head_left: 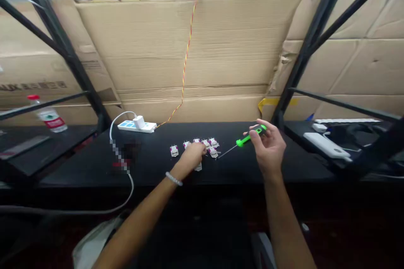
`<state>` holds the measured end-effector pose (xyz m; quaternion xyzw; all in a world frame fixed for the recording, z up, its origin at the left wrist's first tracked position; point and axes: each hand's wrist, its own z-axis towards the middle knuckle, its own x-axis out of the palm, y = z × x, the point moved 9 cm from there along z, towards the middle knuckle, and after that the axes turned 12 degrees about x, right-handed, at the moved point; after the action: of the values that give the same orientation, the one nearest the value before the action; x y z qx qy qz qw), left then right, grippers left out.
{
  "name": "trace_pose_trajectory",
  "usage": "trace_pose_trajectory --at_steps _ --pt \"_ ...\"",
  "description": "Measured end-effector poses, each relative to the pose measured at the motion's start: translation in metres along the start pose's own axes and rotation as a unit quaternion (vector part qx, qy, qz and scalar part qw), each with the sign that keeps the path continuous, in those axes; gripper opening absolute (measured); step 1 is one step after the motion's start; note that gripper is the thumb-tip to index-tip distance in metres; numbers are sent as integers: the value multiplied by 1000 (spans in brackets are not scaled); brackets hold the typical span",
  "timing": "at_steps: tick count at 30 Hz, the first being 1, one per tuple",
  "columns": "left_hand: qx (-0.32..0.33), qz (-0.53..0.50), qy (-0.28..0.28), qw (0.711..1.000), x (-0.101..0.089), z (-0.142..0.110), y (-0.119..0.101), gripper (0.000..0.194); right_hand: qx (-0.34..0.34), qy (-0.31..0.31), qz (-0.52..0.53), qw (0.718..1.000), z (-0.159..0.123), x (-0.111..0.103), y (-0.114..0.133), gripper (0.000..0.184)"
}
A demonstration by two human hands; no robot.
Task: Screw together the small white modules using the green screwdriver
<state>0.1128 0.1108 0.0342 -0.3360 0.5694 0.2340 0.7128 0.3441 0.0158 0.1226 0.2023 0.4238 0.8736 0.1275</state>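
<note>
In my right hand [269, 147] is a screwdriver [251, 135] with a green and black handle. Its thin metal shaft slants down to the left, the tip low over the black tabletop near small white parts with purple bits. My left hand [193, 155], a beaded bracelet on its wrist, reaches in among these parts with its fingers bent down and closed; what they pinch is hidden. One white part [213, 152] lies just right of that hand, and another [174, 150] sits apart on the left. Several more are clustered behind the fingers, and one [198, 167] shows partly below the hand.
A white power strip [137, 126] with a plugged-in charger stands at the back left, its white cable [131, 185] looping over the front edge. Cardboard [233, 50] walls the back, crossed by a twisted red-yellow wire [187, 59]. Dark metal posts flank the table [293, 159]; a bottle [52, 117] stands left.
</note>
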Motion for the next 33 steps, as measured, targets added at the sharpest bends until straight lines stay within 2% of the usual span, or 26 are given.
trace_pose_trajectory --at_steps 4,14,21,27,33 --pt "5 -22 4 1000 6 3 -1 23 3 3 -1 1000 0 2 -1 38" --pt "-44 -10 5 999 13 10 6 24 -3 26 5 1000 -2 3 2 37" --pt "-22 -13 8 1000 10 10 3 25 -5 42 -3 999 -2 6 3 38" --pt "-5 -30 -2 1000 9 13 4 35 3 44 3 999 -2 6 3 38" --pt "6 -29 -2 1000 12 15 5 29 2 47 2 999 -2 5 3 39"
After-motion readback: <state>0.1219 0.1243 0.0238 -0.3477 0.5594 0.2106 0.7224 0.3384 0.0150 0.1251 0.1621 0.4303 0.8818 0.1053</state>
